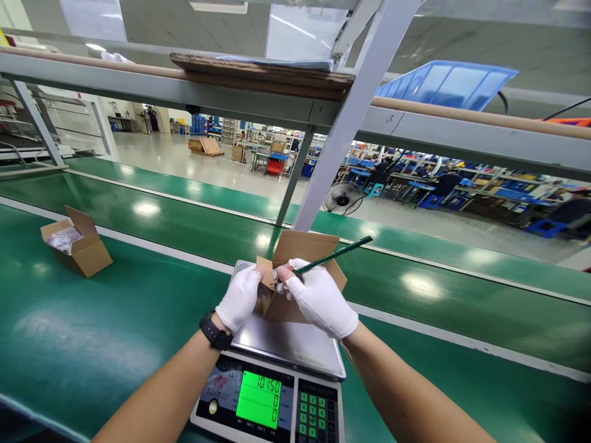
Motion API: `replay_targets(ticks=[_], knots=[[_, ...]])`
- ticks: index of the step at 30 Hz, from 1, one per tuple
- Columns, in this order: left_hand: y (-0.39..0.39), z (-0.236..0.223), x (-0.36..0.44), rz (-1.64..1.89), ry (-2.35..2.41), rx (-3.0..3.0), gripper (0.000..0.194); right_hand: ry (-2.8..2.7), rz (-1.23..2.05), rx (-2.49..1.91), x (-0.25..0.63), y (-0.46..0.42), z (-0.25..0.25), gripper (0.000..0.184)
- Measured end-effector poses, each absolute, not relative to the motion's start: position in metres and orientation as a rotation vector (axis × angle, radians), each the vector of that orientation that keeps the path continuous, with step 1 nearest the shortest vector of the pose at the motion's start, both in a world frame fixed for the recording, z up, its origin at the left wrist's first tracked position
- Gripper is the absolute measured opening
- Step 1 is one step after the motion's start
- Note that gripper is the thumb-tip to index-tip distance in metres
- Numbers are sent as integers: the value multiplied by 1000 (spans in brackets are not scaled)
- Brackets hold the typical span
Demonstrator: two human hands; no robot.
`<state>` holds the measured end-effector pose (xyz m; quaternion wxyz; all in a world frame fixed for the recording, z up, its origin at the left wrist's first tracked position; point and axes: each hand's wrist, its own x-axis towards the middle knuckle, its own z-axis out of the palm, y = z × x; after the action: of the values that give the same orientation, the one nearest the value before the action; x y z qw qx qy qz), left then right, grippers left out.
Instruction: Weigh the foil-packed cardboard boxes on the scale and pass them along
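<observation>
An open cardboard box [289,307] stands on the metal pan of a digital scale [295,351]. My left hand [241,295], in a white glove, pinches a flap [265,271] of this box between thumb and fingers. A dark green pencil [341,251] slants up to the right out of my right hand [321,294], also gloved. Its lower end points at the flap, close to my left fingers. My right hand covers much of the box opening, so most of its contents are hidden. The scale's green display [259,397] reads 1.0150.
At the left, another open box [87,255] holds something in clear plastic. Both boxes are on or above a green work surface [92,326]. Behind it runs a metal frame with a slanting post [337,154] and a shelf bearing a blue bin [447,86]. A fan [342,200] stands beyond.
</observation>
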<state>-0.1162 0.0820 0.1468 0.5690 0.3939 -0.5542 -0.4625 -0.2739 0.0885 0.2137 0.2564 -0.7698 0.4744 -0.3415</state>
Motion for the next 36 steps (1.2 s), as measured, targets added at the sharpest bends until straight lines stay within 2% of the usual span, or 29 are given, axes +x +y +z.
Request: replay_targets(ticks=[6, 30, 33, 36], knots=[[82, 145, -115, -1059, -1307, 945, 44, 1401, -870, -2201, -269, 89, 212, 36], [79, 144, -116, -1130, -1295, 892, 41, 1355, -934, -2090, -268, 86, 209, 34], [80, 144, -116, -1122, -1290, 894, 42, 1260, -1072, -1959, -270, 91, 210, 36], [81, 143, -115, -1221, -1198, 894, 54, 1114, -1361, -1678, -288, 99, 211, 35]])
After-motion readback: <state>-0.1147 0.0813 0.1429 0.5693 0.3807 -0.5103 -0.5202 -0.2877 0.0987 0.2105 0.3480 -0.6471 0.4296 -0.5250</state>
